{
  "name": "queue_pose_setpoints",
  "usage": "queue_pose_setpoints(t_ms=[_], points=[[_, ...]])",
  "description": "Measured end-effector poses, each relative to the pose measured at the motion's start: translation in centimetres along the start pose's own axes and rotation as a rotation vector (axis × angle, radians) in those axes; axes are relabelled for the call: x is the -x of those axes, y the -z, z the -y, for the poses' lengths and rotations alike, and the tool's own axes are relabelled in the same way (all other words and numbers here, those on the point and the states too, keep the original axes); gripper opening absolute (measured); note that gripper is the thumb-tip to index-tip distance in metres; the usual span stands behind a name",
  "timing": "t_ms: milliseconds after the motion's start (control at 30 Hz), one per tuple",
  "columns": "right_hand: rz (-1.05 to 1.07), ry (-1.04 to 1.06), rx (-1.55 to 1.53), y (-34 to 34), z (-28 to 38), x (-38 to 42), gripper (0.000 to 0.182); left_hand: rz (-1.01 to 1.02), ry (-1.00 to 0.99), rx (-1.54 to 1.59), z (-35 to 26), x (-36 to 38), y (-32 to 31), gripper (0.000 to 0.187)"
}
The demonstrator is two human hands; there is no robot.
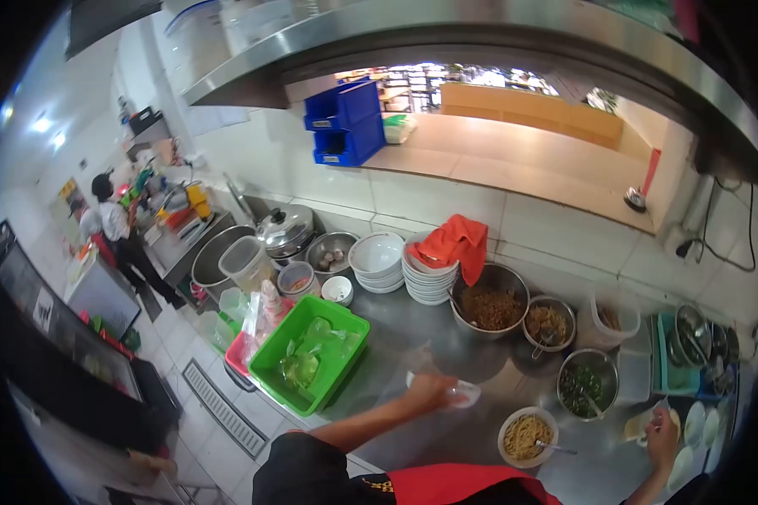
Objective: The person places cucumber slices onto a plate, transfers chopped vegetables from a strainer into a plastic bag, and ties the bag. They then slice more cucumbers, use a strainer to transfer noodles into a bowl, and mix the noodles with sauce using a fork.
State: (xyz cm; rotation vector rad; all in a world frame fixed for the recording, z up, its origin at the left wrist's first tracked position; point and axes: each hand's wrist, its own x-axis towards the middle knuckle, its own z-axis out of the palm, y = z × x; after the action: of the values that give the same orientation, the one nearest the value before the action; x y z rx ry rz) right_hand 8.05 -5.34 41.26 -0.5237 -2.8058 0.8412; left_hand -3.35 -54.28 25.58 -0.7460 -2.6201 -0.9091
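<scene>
My left hand is closed around a translucent plastic bag, held above the steel counter, right of the green tub. Over at the right, my right hand has its fingers curled beside a container of yellowish liquid; what it grips is too small to make out. Between the hands stands a white bowl of noodles with a spoon in it. Behind that is a steel bowl of chopped greens, also holding a spoon.
Tied clear bags lie inside the tub. Along the wall stand stacked white bowls, a red cloth, a bowl of brown minced food and a lidded pot. A steel shelf hangs overhead. Two people are at the far left.
</scene>
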Motion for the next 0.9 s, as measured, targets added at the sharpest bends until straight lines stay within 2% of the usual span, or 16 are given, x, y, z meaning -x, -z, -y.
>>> queue_pose_setpoints(t_ms=[67,167,267,367,400,467,533,567,600,633,667,700,767,833,900], points=[[0.127,0.056,0.027,-0.5,1.4,-1.0,0.037,-0.060,-0.155,-0.158,-2.5,1.5,-1.0,0.033],[0.275,0.175,0.058,-2.3,4.3,-1.3,0.038,0.007,-0.263,-0.183,-2.6,3.5,-2.8,0.033],[0.366,0.207,-0.062,-3.6,9.3,-1.0,0.039,0.259,-0.265,-0.208,-1.5,5.6,-4.4,0.035],[0.395,0.244,-0.094,-4.7,14.1,-1.0,0.040,0.085,-0.383,-0.134,0.2,5.5,-4.5,0.032],[0.394,0.264,-0.080,-5.1,15.7,-0.9,0.041,0.031,-0.365,-0.105,0.9,4.2,-3.2,0.030],[0.349,0.308,-0.042,-6.1,18.4,-0.8,0.041,-0.064,-0.334,-0.045,2.8,0.5,1.9,0.025],[0.328,0.322,-0.027,-7.5,21.4,0.2,0.042,-0.090,-0.265,0.129,7.3,-4.5,10.4,0.017],[0.349,0.313,-0.047,-8.7,23.2,0.7,0.041,-0.069,-0.130,-0.013,9.2,-7.2,15.2,0.017],[0.369,0.302,-0.064,-9.7,24.9,1.4,0.040,-0.362,-0.119,-0.081,12.1,-10.1,18.8,0.012],[0.386,0.291,-0.074,-10.5,26.7,2.1,0.040,-0.599,-0.190,-0.212,16.0,-12.9,22.0,0.010],[0.416,0.293,-0.067,-11.6,28.0,2.8,0.039,-0.602,-0.106,-0.292,18.9,-15.5,25.9,0.009],[0.461,0.300,-0.045,-11.8,29.7,3.4,0.039,-0.692,-0.051,-0.391,22.6,-18.2,28.4,0.007],[0.551,0.306,-0.011,-11.9,32.3,5.0,0.038,-0.821,-0.032,-0.548,30.0,-23.5,32.9,0.006],[0.500,0.161,-0.017,-11.4,32.8,6.1,0.039,-0.733,0.239,-0.416,32.6,-26.9,36.2,0.011],[0.448,0.092,0.028,-10.2,33.9,7.3,0.041,-0.543,0.383,-0.494,34.6,-29.7,36.8,0.014]])
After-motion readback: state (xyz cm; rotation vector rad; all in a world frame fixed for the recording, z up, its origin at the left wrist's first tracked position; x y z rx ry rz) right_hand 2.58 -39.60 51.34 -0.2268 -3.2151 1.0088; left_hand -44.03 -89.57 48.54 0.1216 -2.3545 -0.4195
